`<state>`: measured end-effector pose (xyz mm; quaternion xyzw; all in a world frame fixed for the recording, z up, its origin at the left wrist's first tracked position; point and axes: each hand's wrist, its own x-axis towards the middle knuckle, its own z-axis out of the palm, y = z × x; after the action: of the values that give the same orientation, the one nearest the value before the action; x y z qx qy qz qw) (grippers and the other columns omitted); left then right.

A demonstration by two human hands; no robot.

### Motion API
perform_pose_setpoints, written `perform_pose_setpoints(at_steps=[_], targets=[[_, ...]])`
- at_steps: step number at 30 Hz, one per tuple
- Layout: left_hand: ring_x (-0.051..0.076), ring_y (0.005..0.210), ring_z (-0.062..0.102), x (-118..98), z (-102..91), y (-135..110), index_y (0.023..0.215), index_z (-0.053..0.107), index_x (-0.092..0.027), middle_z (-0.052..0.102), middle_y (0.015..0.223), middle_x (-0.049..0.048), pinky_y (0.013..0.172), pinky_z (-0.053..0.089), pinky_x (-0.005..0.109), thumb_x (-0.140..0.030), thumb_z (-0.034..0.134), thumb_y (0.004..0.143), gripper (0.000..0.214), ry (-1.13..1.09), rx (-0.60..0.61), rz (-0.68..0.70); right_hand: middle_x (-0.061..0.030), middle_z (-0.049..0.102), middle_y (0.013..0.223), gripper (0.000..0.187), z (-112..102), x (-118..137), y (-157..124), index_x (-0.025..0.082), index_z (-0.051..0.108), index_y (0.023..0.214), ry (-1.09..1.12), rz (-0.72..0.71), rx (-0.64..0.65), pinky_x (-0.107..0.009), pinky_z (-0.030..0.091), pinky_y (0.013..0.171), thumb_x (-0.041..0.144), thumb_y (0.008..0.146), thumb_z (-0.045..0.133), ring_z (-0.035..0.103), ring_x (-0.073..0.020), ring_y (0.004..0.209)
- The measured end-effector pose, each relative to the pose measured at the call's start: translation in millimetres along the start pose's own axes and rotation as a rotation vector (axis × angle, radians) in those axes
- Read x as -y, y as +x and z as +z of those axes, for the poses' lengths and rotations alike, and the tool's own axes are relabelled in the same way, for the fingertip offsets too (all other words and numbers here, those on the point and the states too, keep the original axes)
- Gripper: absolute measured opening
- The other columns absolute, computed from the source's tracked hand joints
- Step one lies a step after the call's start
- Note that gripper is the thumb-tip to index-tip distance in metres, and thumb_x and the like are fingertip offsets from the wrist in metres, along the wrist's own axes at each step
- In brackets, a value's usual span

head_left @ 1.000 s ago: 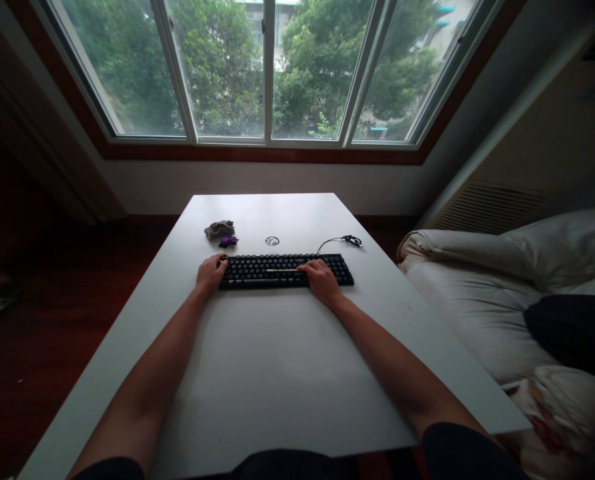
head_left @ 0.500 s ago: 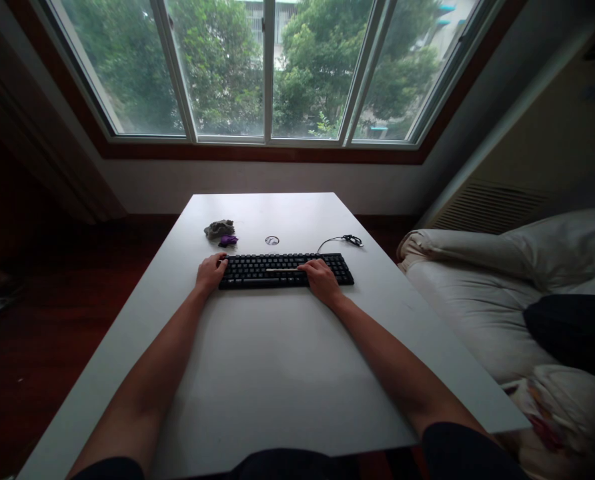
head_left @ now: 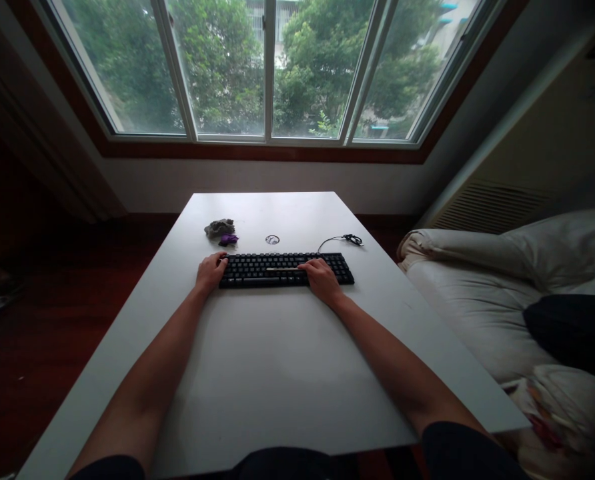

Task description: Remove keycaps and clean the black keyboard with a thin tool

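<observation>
Keyboard: one black rectangular keyboard point(head_left: 257, 263), flat on the white rectangular table point(head_left: 277, 367); long axis parallel to the far edge.
Stick: one thin, pale stick point(head_left: 280, 269) over the keys; long axis along the keyboard, free tip toward the table's left edge.
Left hand point(head_left: 210, 272): grasps the keyboard's left end.
Right hand point(head_left: 321, 279): pinches the stick.
Far-edge side: one grey crumpled bundle point(head_left: 219, 228), one purple crumpled piece point(head_left: 229, 239), one round dark-rimmed item point(head_left: 271, 241), one bundled black cable point(head_left: 351, 239).

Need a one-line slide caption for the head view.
Left hand on the left end of a black keyboard, right hand holding a slim pale stick over it.
</observation>
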<state>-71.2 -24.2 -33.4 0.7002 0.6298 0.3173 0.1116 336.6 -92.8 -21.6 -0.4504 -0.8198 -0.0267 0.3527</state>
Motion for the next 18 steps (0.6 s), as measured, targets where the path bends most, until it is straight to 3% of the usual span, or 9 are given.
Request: perform_pose_setpoints(at_steps=[18], targets=[[0.025,0.113,0.064,-4.4,-2.6,-1.9,0.13,0.067,-0.023,0.072,0.125,0.0079,0.104,0.048,0.039,-0.039,0.049,0.096,0.041,0.002,-0.001,-0.007,-0.0066,0.068,0.106,0.041,-0.7,0.8,0.4,0.027,0.073,0.119,0.001,0.016,0.012,-0.039,0.049,0.095,0.004,0.095,0.05,0.055,-0.0247,0.103]])
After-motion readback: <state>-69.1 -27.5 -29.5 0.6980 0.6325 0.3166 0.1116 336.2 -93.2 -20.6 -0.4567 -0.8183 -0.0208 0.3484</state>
